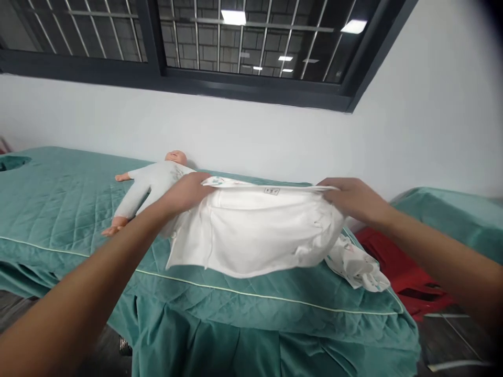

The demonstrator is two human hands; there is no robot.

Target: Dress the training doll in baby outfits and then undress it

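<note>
A white cloth garment [255, 230] with a small printed label hangs stretched between my two hands above the bed. My left hand [192, 191] pinches its upper left edge, where a bit of coloured print shows. At the upper right edge, my right hand [343, 196] grips the same cloth; its fingertips are partly hidden. Left of the garment lies a baby doll [151, 183] in a pale one-piece suit, partly covered by my left hand and forearm. Near the bed's right end, a crumpled white printed cloth [359, 264] lies below my right hand.
The bed has a green quilted cover [66, 193] with a light piping edge and a hanging skirt. At its right stand a red plastic stool [404, 272] and another green-covered surface [451, 214]. A white wall [251, 136] with a dark-framed, barred window [251, 86] rises behind.
</note>
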